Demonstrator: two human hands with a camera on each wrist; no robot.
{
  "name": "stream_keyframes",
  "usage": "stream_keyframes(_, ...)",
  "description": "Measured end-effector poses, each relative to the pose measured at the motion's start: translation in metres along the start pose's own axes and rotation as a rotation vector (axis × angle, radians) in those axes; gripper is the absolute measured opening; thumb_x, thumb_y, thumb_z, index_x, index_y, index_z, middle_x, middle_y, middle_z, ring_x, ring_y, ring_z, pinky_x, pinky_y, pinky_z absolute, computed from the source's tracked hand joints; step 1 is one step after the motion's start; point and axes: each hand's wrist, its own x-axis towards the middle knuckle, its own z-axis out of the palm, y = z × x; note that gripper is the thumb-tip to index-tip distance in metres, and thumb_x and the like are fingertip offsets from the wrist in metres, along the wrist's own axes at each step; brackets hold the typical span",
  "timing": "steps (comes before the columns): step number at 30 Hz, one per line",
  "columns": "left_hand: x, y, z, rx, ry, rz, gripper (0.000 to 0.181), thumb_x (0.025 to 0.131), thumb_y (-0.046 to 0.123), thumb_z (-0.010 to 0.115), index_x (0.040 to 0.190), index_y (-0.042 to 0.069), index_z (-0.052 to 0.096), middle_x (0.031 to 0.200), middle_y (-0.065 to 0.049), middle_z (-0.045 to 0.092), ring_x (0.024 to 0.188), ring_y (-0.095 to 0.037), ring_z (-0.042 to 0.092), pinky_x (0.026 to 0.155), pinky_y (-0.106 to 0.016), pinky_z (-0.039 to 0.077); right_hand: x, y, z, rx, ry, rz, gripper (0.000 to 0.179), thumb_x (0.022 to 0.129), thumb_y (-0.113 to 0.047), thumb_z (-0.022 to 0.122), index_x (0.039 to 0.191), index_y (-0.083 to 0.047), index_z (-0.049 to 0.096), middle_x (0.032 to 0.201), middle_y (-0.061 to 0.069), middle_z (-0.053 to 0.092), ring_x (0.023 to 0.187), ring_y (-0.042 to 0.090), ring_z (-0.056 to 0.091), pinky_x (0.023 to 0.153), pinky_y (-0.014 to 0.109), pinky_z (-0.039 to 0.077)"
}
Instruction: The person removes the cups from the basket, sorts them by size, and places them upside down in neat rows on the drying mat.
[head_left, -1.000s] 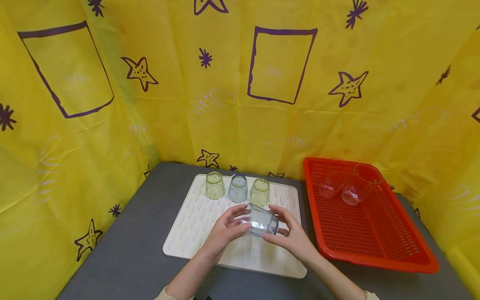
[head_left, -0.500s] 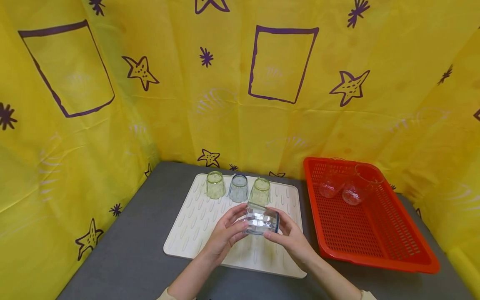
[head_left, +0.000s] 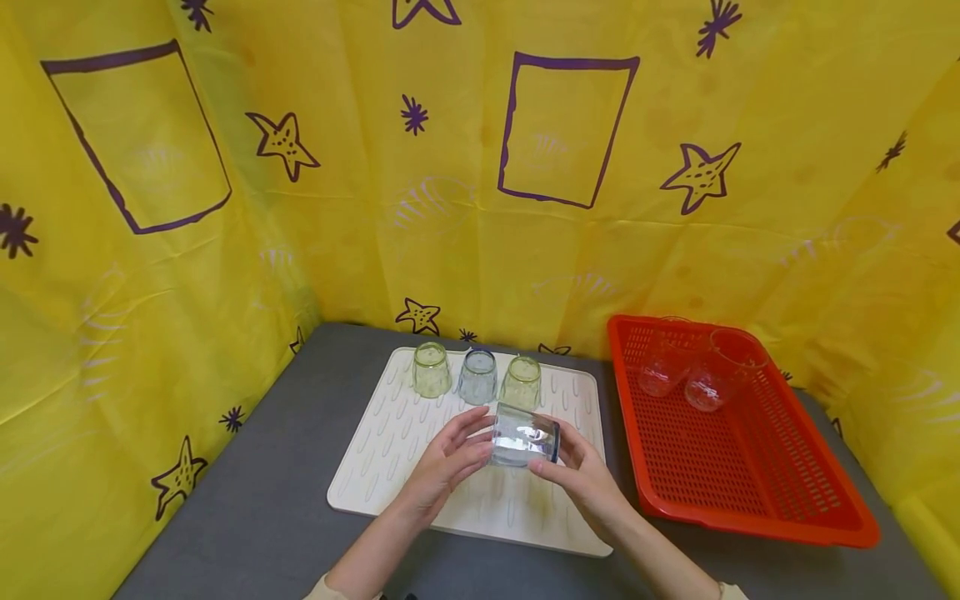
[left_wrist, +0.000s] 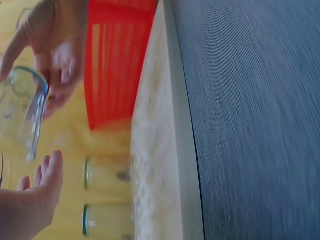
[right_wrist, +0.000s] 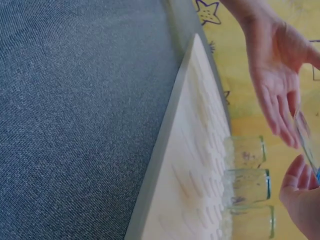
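A clear, faintly blue drinking glass (head_left: 521, 437) lies sideways in the air above the white mat, its blue rim facing right. My right hand (head_left: 588, 475) holds it near the rim, thumb in front and fingers behind. My left hand (head_left: 450, 458) is at the base end, fingertips at or very near the glass. In the right wrist view the left hand (right_wrist: 277, 75) has its fingers stretched out. On the mat's back part stand a green glass (head_left: 431, 371), a bluish glass (head_left: 477, 377) and another green glass (head_left: 521, 383), in a row.
The white ridged drying mat (head_left: 375, 467) lies on a grey table (head_left: 247, 492). To its right stands a red slotted basket (head_left: 637, 483) with two clear glasses (head_left: 708, 387) at its back. Yellow patterned cloth (head_left: 450, 250) rises behind and at the sides.
The glass has turned slightly and shifted a little right. My left fingers, which showed through its base end before, now lie at its edge. The row of glasses has not moved.
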Motion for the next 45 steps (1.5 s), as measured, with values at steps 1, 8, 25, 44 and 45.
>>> stream_keyframes(1, -0.001, 0.000, -0.003, 0.025, 0.013, 0.014, 0.058, 0.088, 0.014, 0.061, 0.138, 0.004, 0.033, 0.139, -0.017, 0.038, 0.125, -0.028, 0.042, 0.097, -0.033, 0.040, 0.001, 0.000, 0.000, -0.005, 0.018, 0.001, 0.062, 0.079, -0.011, 0.070, 0.134, -0.011, 0.041, 0.133, 0.012, 0.044, 0.117, 0.025, 0.045, 0.093, 0.034, 0.044)
stream_keyframes(8, -0.009, -0.003, -0.038, 0.255, 0.240, 0.125, 0.060, 0.083, 0.019, 0.068, 0.134, 0.005, 0.040, 0.133, -0.013, 0.045, 0.123, -0.033, 0.042, 0.092, -0.029, 0.044, 0.007, 0.003, -0.008, -0.081, 0.140, -0.025, 0.061, 0.077, -0.012, 0.073, 0.131, -0.012, 0.045, 0.133, 0.008, 0.043, 0.122, 0.025, 0.043, 0.090, 0.030, 0.045)
stream_keyframes(25, -0.014, -0.037, -0.162, 0.445, 0.735, 0.154, 0.077, 0.071, 0.044, 0.076, 0.135, 0.022, 0.040, 0.138, -0.001, 0.040, 0.127, -0.019, 0.035, 0.107, -0.042, 0.022, 0.036, 0.016, -0.024, -0.294, 0.503, 0.017, 0.084, 0.072, -0.037, 0.076, 0.138, -0.006, 0.033, 0.133, 0.016, 0.040, 0.116, 0.031, 0.041, 0.096, 0.045, 0.039)
stream_keyframes(44, -0.040, -0.004, -0.137, 0.489, 0.679, -0.039, 0.088, 0.076, 0.037, 0.073, 0.143, 0.006, 0.024, 0.145, -0.017, 0.026, 0.133, -0.033, 0.022, 0.107, -0.048, 0.020, 0.077, 0.027, -0.030, -0.255, 0.776, -0.072, 0.069, 0.073, -0.019, 0.075, 0.129, 0.002, 0.042, 0.130, 0.019, 0.045, 0.121, 0.032, 0.040, 0.104, 0.041, 0.028)
stream_keyframes(45, -0.042, -0.001, -0.134, 0.487, 0.666, -0.048, 0.088, 0.078, 0.034, 0.073, 0.143, 0.004, 0.023, 0.145, -0.019, 0.025, 0.133, -0.035, 0.020, 0.107, -0.049, 0.020, 0.079, 0.027, -0.030, -0.281, 0.787, -0.076, 0.069, 0.073, -0.020, 0.075, 0.129, 0.002, 0.042, 0.129, 0.020, 0.046, 0.121, 0.033, 0.041, 0.104, 0.042, 0.028)
